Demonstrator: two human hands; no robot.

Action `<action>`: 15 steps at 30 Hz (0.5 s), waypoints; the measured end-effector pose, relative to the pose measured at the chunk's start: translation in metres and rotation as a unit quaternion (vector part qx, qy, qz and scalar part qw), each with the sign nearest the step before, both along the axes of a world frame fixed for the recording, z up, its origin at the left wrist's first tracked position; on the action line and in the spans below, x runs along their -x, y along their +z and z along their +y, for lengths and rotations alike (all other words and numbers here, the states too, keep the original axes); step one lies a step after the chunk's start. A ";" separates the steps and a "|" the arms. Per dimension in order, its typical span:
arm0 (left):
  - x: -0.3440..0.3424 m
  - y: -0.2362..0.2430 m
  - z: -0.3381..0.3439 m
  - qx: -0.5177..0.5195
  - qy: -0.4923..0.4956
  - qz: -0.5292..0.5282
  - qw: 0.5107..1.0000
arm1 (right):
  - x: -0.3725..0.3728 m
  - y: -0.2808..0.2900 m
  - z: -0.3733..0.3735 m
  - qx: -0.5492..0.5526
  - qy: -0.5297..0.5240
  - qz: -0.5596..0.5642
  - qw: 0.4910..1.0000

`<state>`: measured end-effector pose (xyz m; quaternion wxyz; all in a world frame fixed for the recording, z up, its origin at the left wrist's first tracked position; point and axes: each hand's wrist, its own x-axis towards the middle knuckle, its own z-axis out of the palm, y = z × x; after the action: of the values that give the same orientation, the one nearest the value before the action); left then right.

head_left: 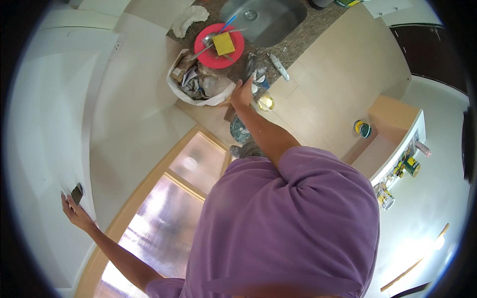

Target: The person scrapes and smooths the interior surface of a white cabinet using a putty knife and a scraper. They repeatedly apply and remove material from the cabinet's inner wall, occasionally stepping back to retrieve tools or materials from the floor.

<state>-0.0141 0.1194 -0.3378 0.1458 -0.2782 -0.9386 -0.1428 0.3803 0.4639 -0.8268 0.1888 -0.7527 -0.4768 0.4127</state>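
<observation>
At the far left, my left hand (pixel 77 214) holds a small dark grey-brown rectangular piece (pixel 77 194) against the white wall (pixel 59 149). It looks like a sanding pad, but I cannot make out its exact kind. My right hand (pixel 242 94) reaches to the edge of the speckled stone counter (pixel 310 35), with thumb and finger apart. Just beyond its fingertips lies a blurred dark thing (pixel 250 65), and beside them a blue and white crumpled item (pixel 262 82). A white bag of rubbish (pixel 213 102) sits immediately left of this hand.
On the counter are a red plate (pixel 206 57) with cutlery and a yellow sponge (pixel 223 43), a steel sink (pixel 288 25) and a tube (pixel 278 67). An open can (pixel 266 103) stands below the edge. Paint cans (pixel 411 166) line a shelf; a wood-framed ribbed panel (pixel 149 213) is lower left.
</observation>
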 end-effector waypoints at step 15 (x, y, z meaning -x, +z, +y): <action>-0.005 -0.001 0.004 -0.042 0.017 -0.043 0.998 | 0.046 -0.030 0.089 0.049 0.012 -0.037 0.998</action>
<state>-0.0096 0.1230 -0.3384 0.1189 -0.2499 -0.9417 -0.1911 0.3344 0.5527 -0.8567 0.1290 -0.7698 -0.4721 0.4097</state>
